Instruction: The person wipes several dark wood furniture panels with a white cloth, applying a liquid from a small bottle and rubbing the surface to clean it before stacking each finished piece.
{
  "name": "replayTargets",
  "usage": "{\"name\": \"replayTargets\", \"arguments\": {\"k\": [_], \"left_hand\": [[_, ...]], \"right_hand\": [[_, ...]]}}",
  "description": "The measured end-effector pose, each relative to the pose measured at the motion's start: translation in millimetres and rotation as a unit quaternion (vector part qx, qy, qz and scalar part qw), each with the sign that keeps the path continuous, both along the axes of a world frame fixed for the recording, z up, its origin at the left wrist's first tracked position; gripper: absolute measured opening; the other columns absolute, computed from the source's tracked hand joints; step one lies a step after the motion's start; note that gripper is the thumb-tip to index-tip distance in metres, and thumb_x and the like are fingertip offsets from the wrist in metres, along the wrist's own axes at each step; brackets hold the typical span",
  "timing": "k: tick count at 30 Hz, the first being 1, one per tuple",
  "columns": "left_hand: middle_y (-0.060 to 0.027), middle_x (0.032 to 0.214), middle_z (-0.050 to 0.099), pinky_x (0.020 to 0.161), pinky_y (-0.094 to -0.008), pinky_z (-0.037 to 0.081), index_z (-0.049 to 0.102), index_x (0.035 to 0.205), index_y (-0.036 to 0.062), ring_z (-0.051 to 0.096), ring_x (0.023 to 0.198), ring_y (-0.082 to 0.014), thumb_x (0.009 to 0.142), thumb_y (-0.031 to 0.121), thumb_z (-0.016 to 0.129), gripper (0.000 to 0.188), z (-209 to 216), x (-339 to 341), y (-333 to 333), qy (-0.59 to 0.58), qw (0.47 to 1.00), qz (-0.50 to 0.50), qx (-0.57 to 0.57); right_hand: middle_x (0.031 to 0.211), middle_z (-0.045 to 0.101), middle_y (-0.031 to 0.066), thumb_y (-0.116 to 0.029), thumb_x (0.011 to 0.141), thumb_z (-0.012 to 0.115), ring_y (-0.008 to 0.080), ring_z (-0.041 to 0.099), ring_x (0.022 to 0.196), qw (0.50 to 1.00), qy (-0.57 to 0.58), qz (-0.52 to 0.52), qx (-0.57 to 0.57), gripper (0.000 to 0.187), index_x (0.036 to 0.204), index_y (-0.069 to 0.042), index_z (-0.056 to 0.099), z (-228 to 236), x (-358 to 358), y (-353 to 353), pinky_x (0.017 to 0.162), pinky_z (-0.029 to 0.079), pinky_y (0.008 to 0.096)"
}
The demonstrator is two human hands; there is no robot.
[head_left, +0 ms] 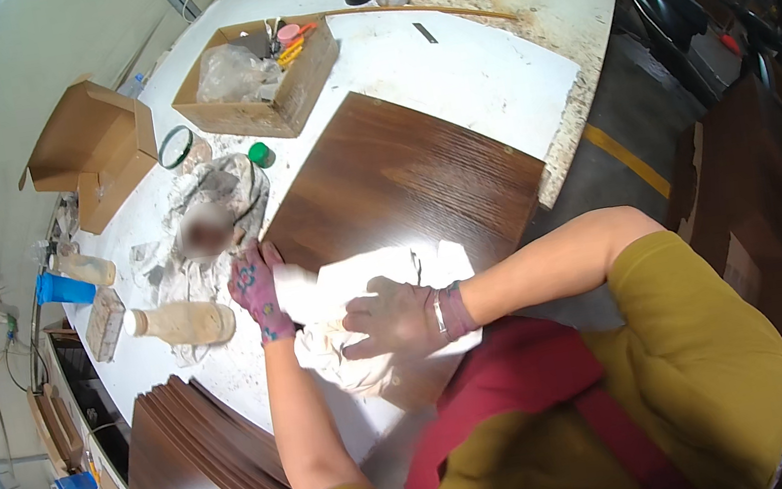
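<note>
A dark brown wood-grain panel (400,167) lies tilted across the white table in front of me. My left hand (259,289), in a purple patterned glove, grips the panel's left edge. On the near part of the panel lies a bunched white cloth (349,367), brightly lit. My right hand (397,319) presses down on that cloth and holds it, fingers bent and partly spread. The glare washes out detail around the cloth. Beyond my left hand, a stained rag (217,195) lies with a dark, blurred round thing on it.
A cloudy bottle (185,323), a blue cup (64,289) and a brick-like block (105,326) stand at left. Farther back are an open cardboard box (98,147), a carton of tools (290,108) and a green cap (259,154). Several brown panels (193,476) stack at lower left.
</note>
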State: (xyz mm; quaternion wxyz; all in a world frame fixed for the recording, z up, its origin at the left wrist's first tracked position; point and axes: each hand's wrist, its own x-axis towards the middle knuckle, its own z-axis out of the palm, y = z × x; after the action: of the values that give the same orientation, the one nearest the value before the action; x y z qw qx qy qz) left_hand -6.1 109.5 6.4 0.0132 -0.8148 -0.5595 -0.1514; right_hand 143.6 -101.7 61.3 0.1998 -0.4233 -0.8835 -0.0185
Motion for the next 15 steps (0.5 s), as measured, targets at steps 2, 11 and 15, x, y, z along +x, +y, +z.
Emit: {"name": "replayTargets", "arguments": {"k": [2, 11, 15], "left_hand": [[-0.0141, 0.110, 0.065, 0.096, -0.0465, 0.038, 0.062, 0.120, 0.0122, 0.056, 0.109, -0.0301, 0.096, 0.036, 0.050, 0.037, -11.4, -9.9, 7.7, -0.034, 0.998, -0.059, 0.008], [-0.0140, 0.112, 0.065, 0.103, -0.0455, 0.034, 0.061, 0.122, 0.0091, 0.056, 0.108, -0.0339, 0.098, 0.032, 0.047, 0.036, 1.0, -1.4, -9.8, -0.045, 0.998, -0.053, 0.004], [-0.0128, 0.116, 0.065, 0.103, -0.0451, 0.034, 0.061, 0.122, 0.0086, 0.056, 0.112, -0.0334, 0.097, 0.029, 0.047, 0.034, 7.7, 2.9, -9.0, -0.045, 0.996, -0.071, 0.002]], "right_hand": [[0.113, 0.061, 0.0049, -0.021, 0.083, 0.058, 0.0250, 0.062, 0.101, 0.978, 0.188, -0.065, -0.060, 0.025, 0.107, -0.018, 0.064, -76.8, 24.8, 63.0, 0.086, 0.050, 0.0390], [0.118, 0.060, 0.0143, -0.024, 0.083, 0.059, 0.0297, 0.063, 0.101, 0.958, 0.000, -0.266, -0.109, 0.034, 0.116, -0.019, 0.065, -35.3, 101.6, 148.8, 0.083, 0.052, 0.0452], [0.113, 0.062, 0.0168, -0.023, 0.089, 0.053, 0.0324, 0.062, 0.099, 0.940, 0.121, -0.314, -0.064, 0.029, 0.113, -0.016, 0.066, -53.9, 164.7, 178.4, 0.091, 0.048, 0.0433]]}}
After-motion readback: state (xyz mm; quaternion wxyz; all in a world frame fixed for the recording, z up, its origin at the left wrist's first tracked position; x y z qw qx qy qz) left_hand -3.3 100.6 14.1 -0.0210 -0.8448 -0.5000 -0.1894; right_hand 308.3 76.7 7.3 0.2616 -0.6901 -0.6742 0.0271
